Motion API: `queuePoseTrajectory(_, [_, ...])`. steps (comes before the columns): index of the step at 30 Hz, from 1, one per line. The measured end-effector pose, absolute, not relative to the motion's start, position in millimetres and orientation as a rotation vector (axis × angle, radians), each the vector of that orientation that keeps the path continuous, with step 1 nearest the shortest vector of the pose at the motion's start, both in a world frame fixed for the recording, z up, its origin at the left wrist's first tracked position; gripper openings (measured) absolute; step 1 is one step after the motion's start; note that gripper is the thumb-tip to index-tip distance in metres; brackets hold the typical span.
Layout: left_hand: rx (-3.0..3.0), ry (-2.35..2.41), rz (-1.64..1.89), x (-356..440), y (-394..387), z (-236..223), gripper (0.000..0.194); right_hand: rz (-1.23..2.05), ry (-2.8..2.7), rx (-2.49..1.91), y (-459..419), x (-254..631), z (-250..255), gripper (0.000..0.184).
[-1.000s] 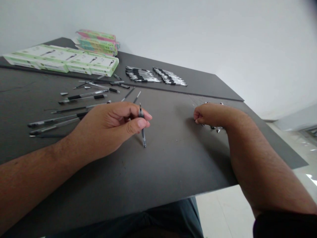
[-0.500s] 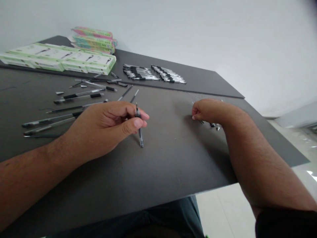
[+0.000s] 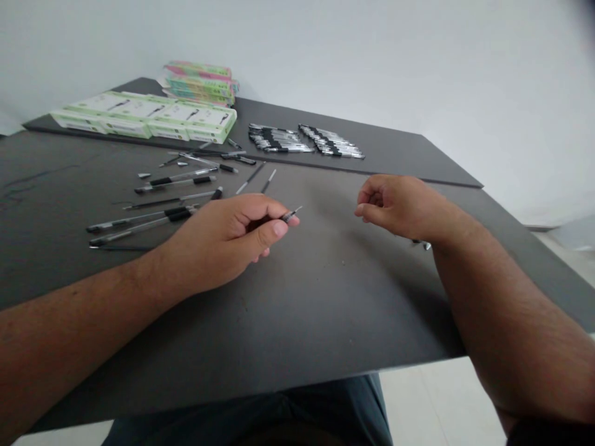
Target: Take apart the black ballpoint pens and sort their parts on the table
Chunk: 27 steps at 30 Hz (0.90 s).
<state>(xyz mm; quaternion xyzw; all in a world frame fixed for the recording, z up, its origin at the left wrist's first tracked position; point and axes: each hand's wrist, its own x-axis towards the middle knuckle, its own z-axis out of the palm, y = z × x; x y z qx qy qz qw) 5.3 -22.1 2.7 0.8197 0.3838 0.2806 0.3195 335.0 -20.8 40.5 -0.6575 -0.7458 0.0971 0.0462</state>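
Between thumb and fingers, my left hand (image 3: 237,238) pinches a pen (image 3: 290,217); its thin bare tip points right and up, and the rest of the barrel is hidden by the hand. My right hand (image 3: 395,204) hovers over the right side of the table, fingers curled and thumb against the index finger. Whatever it may hold is too small or hidden to name. Below and behind its wrist, small shiny pen parts (image 3: 426,246) show partly. Left of my left hand lie several loose pens (image 3: 134,221) with black grips, and beyond it refills (image 3: 268,181).
Flat green-and-white boxes (image 3: 209,131) stand in a row on the raised back board (image 3: 395,148). A stack of colourful packs (image 3: 199,83) is behind them. Two bundles of pens, a left bundle (image 3: 279,139) and a right bundle (image 3: 331,142), lie near the boxes. The grey table (image 3: 297,322) ends near my lap.
The pen in my left hand has tipped from nearly upright to pointing right. My right hand has risen a little off the shiny parts. The view has shifted slightly left.
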Motion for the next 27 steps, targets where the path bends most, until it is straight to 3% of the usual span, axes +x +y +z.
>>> queuePoseTrajectory(4, [2.433,0.971,0.71,7.6,-17.2,1.7,0.036,0.571,-2.095,-1.6,-39.6,310.3,29.8,0.009])
queuePoseTrajectory(9, [2.586,0.901,0.6,5.8,-15.7,0.1,0.043,0.63,-2.016,-1.221,-55.6,283.0,11.2,0.01])
queuePoseTrajectory(27, [2.65,0.887,0.656,4.8,-17.3,-1.1,0.044,0.339,-2.01,-1.141,-57.3,279.7,3.8,0.01])
